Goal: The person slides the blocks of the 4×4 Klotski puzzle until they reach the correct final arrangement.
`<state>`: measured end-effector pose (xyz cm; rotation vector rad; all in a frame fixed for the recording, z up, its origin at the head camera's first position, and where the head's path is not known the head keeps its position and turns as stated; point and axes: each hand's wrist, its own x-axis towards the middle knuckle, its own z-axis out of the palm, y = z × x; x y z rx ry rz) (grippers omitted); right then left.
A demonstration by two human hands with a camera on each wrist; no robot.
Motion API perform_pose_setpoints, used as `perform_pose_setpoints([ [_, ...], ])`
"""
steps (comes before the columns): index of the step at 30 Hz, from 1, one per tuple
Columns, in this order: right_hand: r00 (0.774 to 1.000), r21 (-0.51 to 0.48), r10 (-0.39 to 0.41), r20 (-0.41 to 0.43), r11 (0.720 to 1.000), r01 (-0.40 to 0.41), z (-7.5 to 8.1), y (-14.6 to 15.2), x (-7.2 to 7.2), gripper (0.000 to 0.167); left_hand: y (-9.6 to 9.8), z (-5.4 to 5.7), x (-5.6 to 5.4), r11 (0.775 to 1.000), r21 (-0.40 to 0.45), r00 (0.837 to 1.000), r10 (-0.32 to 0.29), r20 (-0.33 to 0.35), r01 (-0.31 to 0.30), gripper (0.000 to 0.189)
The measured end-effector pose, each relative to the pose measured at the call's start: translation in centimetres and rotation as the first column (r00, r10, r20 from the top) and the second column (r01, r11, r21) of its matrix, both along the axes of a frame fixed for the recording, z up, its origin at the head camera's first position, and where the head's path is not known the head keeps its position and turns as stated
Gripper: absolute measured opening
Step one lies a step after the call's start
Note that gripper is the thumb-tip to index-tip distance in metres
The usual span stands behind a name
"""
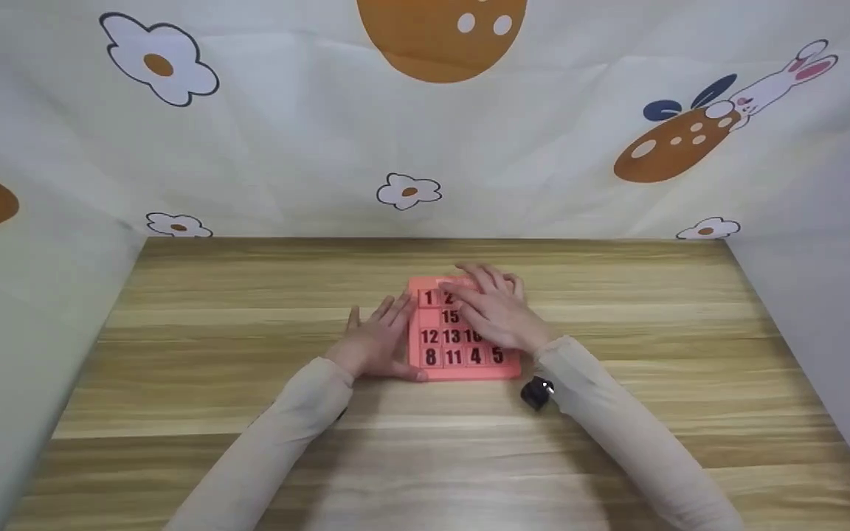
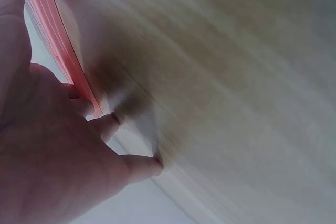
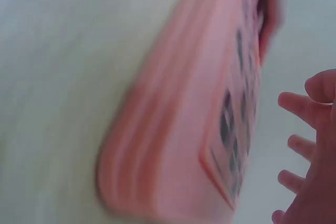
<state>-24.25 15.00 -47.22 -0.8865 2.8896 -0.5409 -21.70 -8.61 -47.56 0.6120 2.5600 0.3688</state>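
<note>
A pink number slide puzzle (image 1: 469, 373) lies flat on the table, its square tiles printed with black numerals. At the left end of its second row, beside the 15, one slot has no tile. Against the puzzle's left side rests my left hand (image 1: 373, 345), fingers stretched out along the edge and thumb at the near left corner. My right hand (image 1: 497, 310) is over the upper right tiles with its fingers spread, covering several numerals. In the right wrist view that hand (image 3: 317, 166) shows loosely bent fingers over the tile face; fingertip contact there cannot be made out.
The wood-grain tabletop (image 1: 211, 332) extends around the puzzle. A pale cloth (image 1: 285, 147) with flowers and carrots stands behind it, and plain walls flank both sides. A small black device (image 1: 536, 394) sits at the right sleeve's cuff.
</note>
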Motion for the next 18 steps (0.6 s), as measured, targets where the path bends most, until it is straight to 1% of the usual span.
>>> perform_pose_setpoints([
  [3,1.000,-0.041,-0.023,-0.003,0.999,0.023,0.3,1.1,-0.1,0.043,0.1,0.0,-0.1,1.000,0.002,1.000,0.003,0.012,-0.003,0.122],
  [5,1.000,-0.052,-0.024,-0.008,0.998,0.023,0.5,1.7,-0.1,0.042,0.0,0.0,-0.1,1.000,0.003,1.000,0.007,0.010,-0.007,0.122],
  [13,0.999,-0.064,0.002,-0.051,0.998,-0.005,0.4,3.7,0.4,0.043,0.1,0.1,0.0,1.000,0.016,1.000,0.005,0.006,-0.005,0.123],
  [18,0.999,-0.052,-0.003,-0.054,0.999,0.000,0.7,4.7,0.7,0.043,0.2,0.0,-0.1,1.000,0.009,1.000,0.006,0.006,-0.006,0.122],
])
